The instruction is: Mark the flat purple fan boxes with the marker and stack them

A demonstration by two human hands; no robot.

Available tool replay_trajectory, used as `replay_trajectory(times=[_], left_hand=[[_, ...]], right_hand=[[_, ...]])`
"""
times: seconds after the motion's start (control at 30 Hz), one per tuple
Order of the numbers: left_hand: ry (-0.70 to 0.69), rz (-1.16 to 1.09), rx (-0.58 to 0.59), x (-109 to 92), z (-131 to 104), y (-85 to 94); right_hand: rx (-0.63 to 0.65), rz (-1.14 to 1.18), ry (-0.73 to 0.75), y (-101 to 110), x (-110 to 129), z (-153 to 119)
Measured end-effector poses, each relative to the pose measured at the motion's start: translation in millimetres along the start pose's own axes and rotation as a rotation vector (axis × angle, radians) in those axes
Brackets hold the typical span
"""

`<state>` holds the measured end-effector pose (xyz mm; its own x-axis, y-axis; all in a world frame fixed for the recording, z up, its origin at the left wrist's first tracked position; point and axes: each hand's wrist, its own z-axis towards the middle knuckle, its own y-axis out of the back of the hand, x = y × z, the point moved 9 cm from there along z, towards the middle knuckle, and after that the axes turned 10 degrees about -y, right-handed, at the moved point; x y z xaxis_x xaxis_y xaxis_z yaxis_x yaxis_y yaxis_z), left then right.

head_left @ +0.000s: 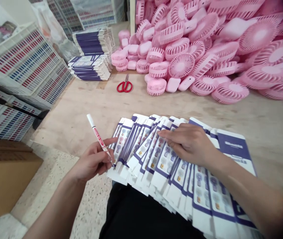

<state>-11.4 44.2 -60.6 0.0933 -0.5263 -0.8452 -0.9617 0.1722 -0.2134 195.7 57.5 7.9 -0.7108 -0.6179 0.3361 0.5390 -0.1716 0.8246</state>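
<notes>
Between the fingers of my left hand (95,159) is a white marker pen (97,134) with red print, its tip pointing down at the leftmost boxes. A fanned row of flat, folded purple-and-white boxes (162,151) lies overlapping along the table's near edge, with small fan pictures and coloured dots on them. My right hand (190,142) rests on the middle of this row, index finger stretched out over the boxes and the other fingers partly curled. Whether it grips any box cannot be seen.
A large heap of pink handheld fans (181,64) covers the back right. Red-handled scissors (125,87) lie near two stacks of folded boxes (90,66). Plastic crates (29,63) stand at the left, with a cardboard box (7,179) on the floor below.
</notes>
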Motion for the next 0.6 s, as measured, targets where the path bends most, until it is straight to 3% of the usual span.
replay_trajectory(times=[0.2,0.3,0.37,0.5,0.6], left_hand=[[0.036,-0.062,0.073,12,-3,-18.8],[0.074,-0.081,0.173,22,-3,-32.5],[-0.001,-0.047,0.155,19,4,-30.6],[-0.412,0.199,-0.255,-16,14,6.8],[-0.539,0.385,-0.475,-28,11,20.2]], right_hand=[[0.023,-0.023,0.048,0,3,-3],[0.051,0.000,0.042,2,-3,-9],[0.058,0.045,0.001,5,-10,-12],[0.050,0.075,-0.047,7,-18,-15],[0.045,0.088,-0.063,8,-19,-13]])
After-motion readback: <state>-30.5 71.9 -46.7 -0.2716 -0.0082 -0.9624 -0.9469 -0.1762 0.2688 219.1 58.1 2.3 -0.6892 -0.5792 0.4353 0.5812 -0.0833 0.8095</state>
